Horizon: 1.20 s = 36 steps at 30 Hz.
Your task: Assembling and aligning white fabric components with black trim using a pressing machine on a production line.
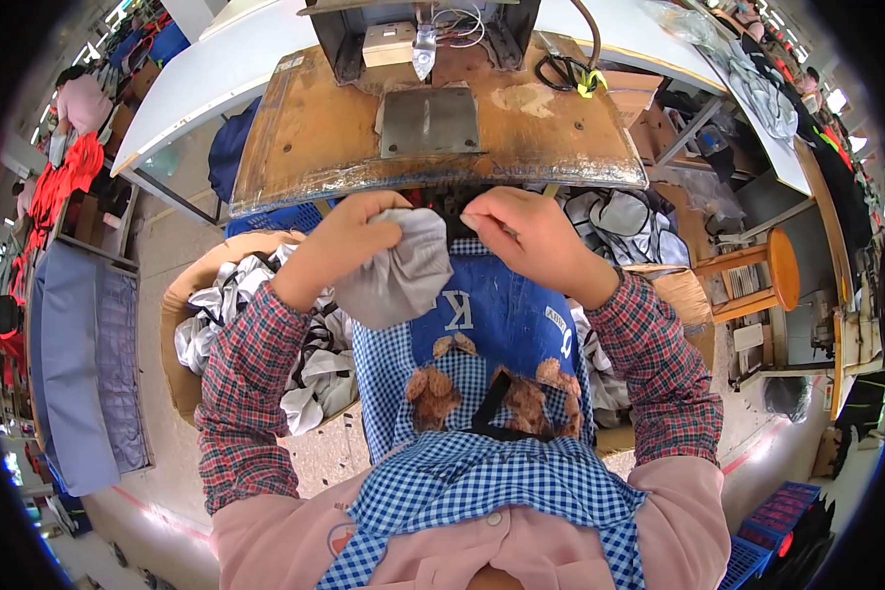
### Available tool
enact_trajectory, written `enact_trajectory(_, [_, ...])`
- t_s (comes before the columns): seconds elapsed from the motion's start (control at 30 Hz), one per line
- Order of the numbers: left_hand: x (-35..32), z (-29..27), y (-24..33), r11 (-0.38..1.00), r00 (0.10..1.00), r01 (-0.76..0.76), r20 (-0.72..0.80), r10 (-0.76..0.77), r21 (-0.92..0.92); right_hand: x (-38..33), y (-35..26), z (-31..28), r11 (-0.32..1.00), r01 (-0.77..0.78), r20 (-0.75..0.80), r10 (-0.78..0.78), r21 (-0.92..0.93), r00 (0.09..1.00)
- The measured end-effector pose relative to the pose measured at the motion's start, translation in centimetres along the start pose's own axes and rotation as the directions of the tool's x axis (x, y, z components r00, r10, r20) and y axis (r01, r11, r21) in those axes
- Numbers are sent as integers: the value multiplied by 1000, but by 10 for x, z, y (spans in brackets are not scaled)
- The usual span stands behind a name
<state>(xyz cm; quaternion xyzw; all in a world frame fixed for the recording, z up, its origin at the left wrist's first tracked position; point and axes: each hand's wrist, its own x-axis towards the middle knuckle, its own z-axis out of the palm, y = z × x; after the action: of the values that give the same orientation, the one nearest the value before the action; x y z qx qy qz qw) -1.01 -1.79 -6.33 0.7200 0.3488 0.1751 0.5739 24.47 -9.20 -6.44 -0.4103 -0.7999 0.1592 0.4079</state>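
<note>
My left hand [349, 243] is closed on a piece of light grey cloth [408, 270], which hangs rumpled in front of my apron, just below the table's near edge. To its right my right hand [529, 231] is bent with thumb and fingertips drawn together, close to the cloth's upper edge. What those fingertips hold, if anything, is too small or hidden to tell. Dark material lies in the gap between the two hands. Both hands are at the front edge of a worn wooden machine table [315, 118] with a metal plate [429, 122] set in its top.
An open-fronted machine housing [516, 34] with a lamp stands at the table's back. A cardboard box [179, 324] of grey and white cloth pieces is on my left. More black-edged pieces [627, 228] lie on the right, near a wooden stool [783, 269]. Another person [84, 101] works far left.
</note>
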Motion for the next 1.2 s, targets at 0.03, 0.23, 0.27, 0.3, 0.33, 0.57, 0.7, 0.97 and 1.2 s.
enact_trajectory(0.03, [6, -5, 1, 999, 1000, 25, -6, -25, -37, 5, 1, 1, 999, 15, -43, -14, 30, 999])
enact_trajectory(0.23, [38, -37, 14, 999, 986, 32, -162, -30, 10, 36, 12, 4, 989, -98, -103, 110, 112, 989])
enact_trajectory(0.27, [44, -43, 16, 999, 981, 36, -192, -31, 22, 41, 15, 4, 985, -122, -108, 136, 124, 985])
enact_trajectory(0.3, [51, -49, 18, 996, 976, 45, -217, -28, 75, 47, 19, 6, 980, -141, -116, 158, 142, 981])
enact_trajectory(0.33, [57, -55, 19, 990, 976, 24, -217, 6, 138, 53, 24, 8, 981, -132, -136, 151, 145, 979])
enact_trajectory(0.57, [108, -106, 15, 314, 767, -496, 239, 595, 810, 89, 55, 11, 974, -155, -159, 181, 163, 971])
enact_trajectory(0.7, [128, -116, 8, 299, 733, -495, 207, 648, 815, 101, 65, 6, 965, -206, -144, 230, 165, 962])
enact_trajectory(0.97, [140, -122, 15, 643, 883, -394, 78, 462, 657, 114, 79, 4, 970, -156, -203, 193, 185, 960])
enact_trajectory(1.2, [146, -129, 14, 707, 923, -307, 18, 385, 636, 121, 91, 7, 965, -144, -215, 192, 217, 958])
